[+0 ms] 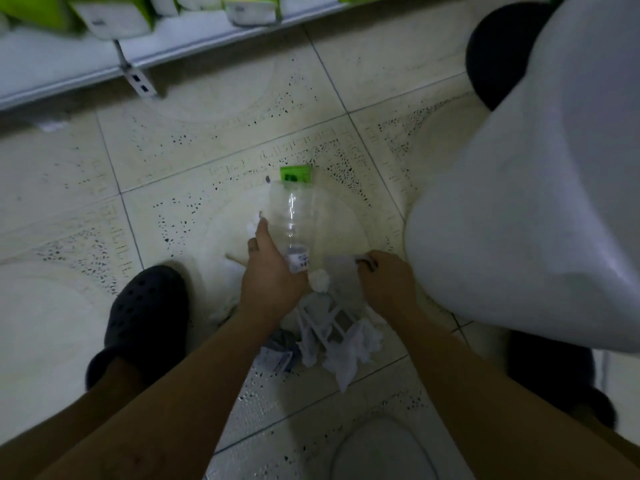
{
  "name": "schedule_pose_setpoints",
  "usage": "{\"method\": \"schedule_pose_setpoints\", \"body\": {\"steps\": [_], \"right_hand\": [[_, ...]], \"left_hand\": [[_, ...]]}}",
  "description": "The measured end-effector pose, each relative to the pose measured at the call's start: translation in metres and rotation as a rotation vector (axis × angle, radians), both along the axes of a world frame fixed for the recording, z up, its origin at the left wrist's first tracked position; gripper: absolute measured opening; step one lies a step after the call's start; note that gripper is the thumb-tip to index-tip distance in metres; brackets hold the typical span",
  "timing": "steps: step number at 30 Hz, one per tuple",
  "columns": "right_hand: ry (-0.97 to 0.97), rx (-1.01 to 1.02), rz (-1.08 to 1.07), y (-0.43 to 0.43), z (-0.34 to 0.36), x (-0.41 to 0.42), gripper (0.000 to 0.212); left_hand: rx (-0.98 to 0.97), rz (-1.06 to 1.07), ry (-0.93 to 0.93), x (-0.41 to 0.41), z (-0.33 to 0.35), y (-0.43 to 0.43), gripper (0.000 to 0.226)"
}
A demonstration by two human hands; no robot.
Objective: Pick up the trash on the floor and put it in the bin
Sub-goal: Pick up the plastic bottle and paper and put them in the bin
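My left hand (268, 271) grips a clear plastic bottle (294, 220) near its neck, just above the tiled floor. The bottle points away from me toward a small green packet (296, 174) lying on the tile. My right hand (386, 284) pinches a grey sheet of paper (341, 271) beside the bottle. A crumpled white paper ball (318, 280) sits between the two hands. Below the hands lies a heap of crumpled white tissues and torn packaging (341, 344). The white bin (536, 216) stands tilted at the right, with a black liner at its top.
A white shop shelf (104, 64) with green and white packs runs along the top left. My foot in a black clog (145, 310) stands at the left. A small white scrap (52, 125) lies under the shelf.
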State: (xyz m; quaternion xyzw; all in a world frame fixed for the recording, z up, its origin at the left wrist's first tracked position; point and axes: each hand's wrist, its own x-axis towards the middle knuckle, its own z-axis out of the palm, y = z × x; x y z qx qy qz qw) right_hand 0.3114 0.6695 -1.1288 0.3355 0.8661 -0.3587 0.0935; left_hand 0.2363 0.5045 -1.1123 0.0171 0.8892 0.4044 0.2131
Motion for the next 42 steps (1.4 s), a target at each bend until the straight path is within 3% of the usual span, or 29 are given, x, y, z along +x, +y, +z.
{"method": "schedule_pose_setpoints", "body": {"steps": [5, 12, 18, 24, 29, 35, 42], "right_hand": [[0.133, 0.211, 0.002, -0.014, 0.071, 0.01, 0.024], [0.361, 0.353, 0.072, -0.026, 0.183, 0.023, 0.021], [0.441, 0.424, 0.09, -0.019, 0.269, 0.056, 0.02], [0.506, 0.442, -0.05, 0.025, 0.341, 0.101, 0.025], [0.482, 0.351, -0.196, 0.087, 0.355, 0.144, 0.03], [0.488, -0.023, -0.547, 0.156, 0.35, 0.163, 0.02], [0.381, -0.072, -0.534, 0.196, 0.34, 0.184, 0.028]], "left_hand": [[0.063, 0.015, 0.076, 0.011, 0.06, -0.012, 0.103], [0.031, -0.02, 0.213, 0.026, 0.163, -0.033, 0.103], [0.034, -0.061, 0.37, 0.05, 0.244, -0.028, 0.098], [0.07, -0.16, 0.471, 0.079, 0.3, 0.014, 0.094], [0.098, -0.252, 0.482, 0.107, 0.32, 0.067, 0.088], [0.039, -0.293, 0.441, 0.117, 0.32, 0.134, 0.093], [0.036, -0.269, 0.313, 0.105, 0.315, 0.203, 0.092]]}}
